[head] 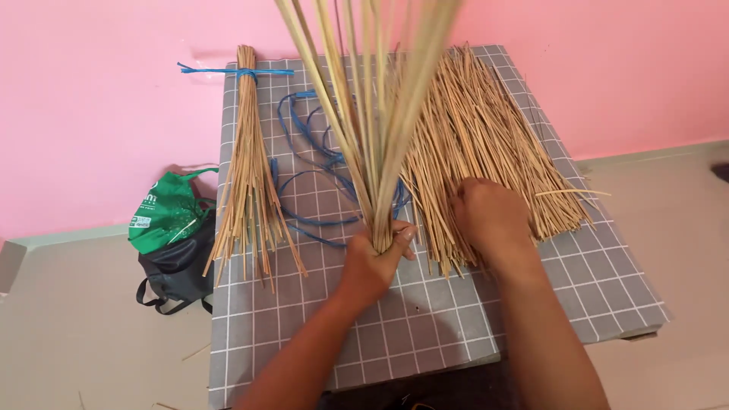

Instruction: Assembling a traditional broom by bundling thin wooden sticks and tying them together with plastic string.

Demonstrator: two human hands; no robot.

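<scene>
My left hand (373, 262) grips the lower end of a bunch of thin tan sticks (363, 114), held upright so the sticks fan out toward the camera. My right hand (487, 216) rests with curled fingers on a large loose pile of the same sticks (486, 137), spread over the right half of a grey checked cloth (425, 319). Whether its fingers hold any sticks is hidden. A finished bundle (247, 167), tied near its far end with blue string, lies along the cloth's left side.
Loose blue strings (307, 163) lie on the cloth between the tied bundle and the raised bunch. A green bag on top of a black bag (173, 243) sits on the floor at the left. A pink wall (99, 99) stands behind.
</scene>
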